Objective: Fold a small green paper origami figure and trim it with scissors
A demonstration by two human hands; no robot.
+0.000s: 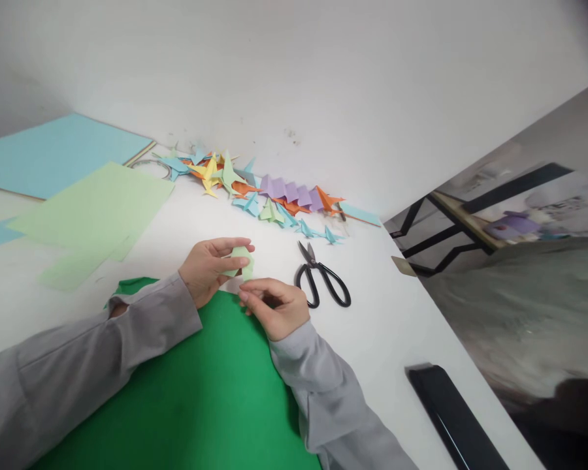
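Observation:
A small folded piece of light green paper (246,269) is pinched between the thumb and fingers of my left hand (203,267). Just below and to the right of it, the thumb and forefinger of my right hand (277,305) are pressed together close to the paper's lower edge. Whether these fingertips grip a corner of it or something else, I cannot tell. Black-handled scissors (312,264) lie on the white table right beside my right hand, blades partly apart and pointing away.
Folded paper cranes (228,173) in several colours are heaped along the wall, with pleated purple paper (291,191) among them. Light green sheets (102,209) and a blue sheet (53,153) lie at left. A long black object (453,418) rests near the table's right edge.

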